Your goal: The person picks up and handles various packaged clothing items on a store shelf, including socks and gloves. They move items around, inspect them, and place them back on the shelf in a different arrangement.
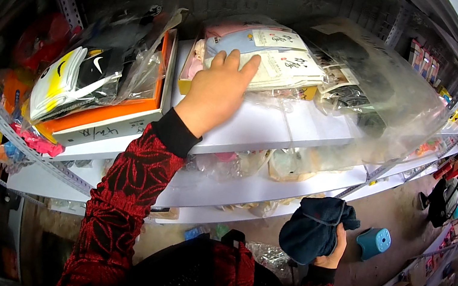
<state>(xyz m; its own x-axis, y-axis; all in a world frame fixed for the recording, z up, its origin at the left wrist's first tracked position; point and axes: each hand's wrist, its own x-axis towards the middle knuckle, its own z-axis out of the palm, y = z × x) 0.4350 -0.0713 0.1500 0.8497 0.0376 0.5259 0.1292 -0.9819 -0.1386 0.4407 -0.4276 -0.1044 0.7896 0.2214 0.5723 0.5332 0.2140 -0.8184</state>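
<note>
My left hand (pixel 220 86) reaches onto the shelf with its fingers spread. Its fingertips lie on flat, plastic-wrapped fabric packs (pixel 285 67) with white paper labels, stacked in a low yellow-edged box. Pink and pale blue fabric shows among the packs. Low on the right, my right hand (pixel 334 248) is closed round a folded dark blue cloth (pixel 312 228) with a soft, towel-like surface. Part of that hand is hidden behind the cloth, which hangs apart from the shelf.
Left on the white shelf (pixel 269 124), an orange-edged box (pixel 110 122) holds bagged socks (pixel 62 83). A large clear plastic bag (pixel 397 93) with dark contents lies right. Bagged goods fill the lower shelf. A teal stool (pixel 374 242) stands on the floor.
</note>
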